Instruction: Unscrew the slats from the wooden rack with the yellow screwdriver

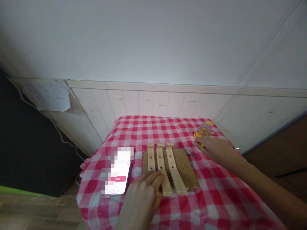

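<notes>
Three pale wooden pieces with bent ends lie side by side on a wooden board (pixel 183 163). Each has dark-rimmed holes or screws. My left hand (pixel 147 187) is closed over the lower part of the leftmost wooden piece (pixel 151 159), pressing it to the board. The middle wooden piece (pixel 161 161) and the right wooden piece (pixel 174 171) lie beside it. Over the table's right side, my right hand (pixel 213 148) has its fingers drawn together around a small yellow bit. A thin metal tip (pixel 237 148) shows beyond the wrist; whether they belong together is hidden.
Just beyond my right hand is a clear container (pixel 203 129) with yellow ends. A small clear bag (pixel 189 151) with thin metal bits lies near the board. To the left, a lit phone (pixel 120 172) rests on the checked tablecloth (pixel 153 126). A wall (pixel 153 102) stands behind.
</notes>
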Demonstrator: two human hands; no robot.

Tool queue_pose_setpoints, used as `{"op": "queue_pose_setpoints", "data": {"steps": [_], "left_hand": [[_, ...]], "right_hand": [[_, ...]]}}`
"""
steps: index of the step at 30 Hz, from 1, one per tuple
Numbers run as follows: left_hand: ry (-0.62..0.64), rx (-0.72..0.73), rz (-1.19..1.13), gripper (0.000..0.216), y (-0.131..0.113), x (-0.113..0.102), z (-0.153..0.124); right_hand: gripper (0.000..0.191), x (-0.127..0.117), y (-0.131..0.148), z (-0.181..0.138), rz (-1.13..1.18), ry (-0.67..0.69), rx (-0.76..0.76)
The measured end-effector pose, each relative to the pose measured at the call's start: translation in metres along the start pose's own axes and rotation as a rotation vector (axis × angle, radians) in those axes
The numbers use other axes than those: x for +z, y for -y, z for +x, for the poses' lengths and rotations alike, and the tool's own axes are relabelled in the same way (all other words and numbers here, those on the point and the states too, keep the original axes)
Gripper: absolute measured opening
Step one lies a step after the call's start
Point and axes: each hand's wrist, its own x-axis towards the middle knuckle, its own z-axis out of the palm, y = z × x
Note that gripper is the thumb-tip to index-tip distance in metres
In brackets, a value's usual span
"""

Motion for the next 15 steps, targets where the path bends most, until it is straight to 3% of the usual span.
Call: {"op": "queue_pose_setpoints", "data": {"steps": [3,7,15], "left_hand": [[-0.018,-0.003,0.012,0.059,0.003,0.004,-0.001],[0.014,-0.037,0.019,0.063,0.005,0.005,0.000],[0.054,-0.066,0.019,0.062,0.002,0.000,0.000]], "right_hand": [[0.018,0.025,-0.015,-0.016,0.016,0.065,-0.060],[0.020,0.048,-0.012,-0.021,0.065,0.037,-0.084],[0.025,0.050,-0.011,-0.005,0.171,-0.084,-0.023]]}}
